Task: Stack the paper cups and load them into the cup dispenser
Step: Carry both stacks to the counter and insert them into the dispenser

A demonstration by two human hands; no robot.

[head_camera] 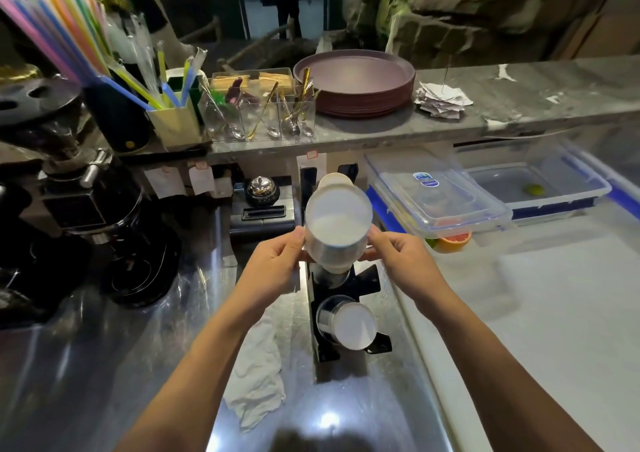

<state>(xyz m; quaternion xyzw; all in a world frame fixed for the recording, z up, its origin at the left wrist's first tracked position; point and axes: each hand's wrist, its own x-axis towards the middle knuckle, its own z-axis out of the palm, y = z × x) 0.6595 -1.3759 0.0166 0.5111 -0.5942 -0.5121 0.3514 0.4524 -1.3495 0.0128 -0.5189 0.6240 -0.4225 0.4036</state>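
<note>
Cup dispenser [323, 299], black, stands on the steel counter [104, 365]. Cup stack [337, 226] is above its middle slot, mouth toward me. Left hand [277, 261] and right hand [398, 254] close on the stack's sides. Judged light, thin-walled, easily crushed: hold near the rim, gently.

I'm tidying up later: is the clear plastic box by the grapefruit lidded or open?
Lidded: the clear box has a flat lid with blue clips over it, beside the grapefruit.
</note>
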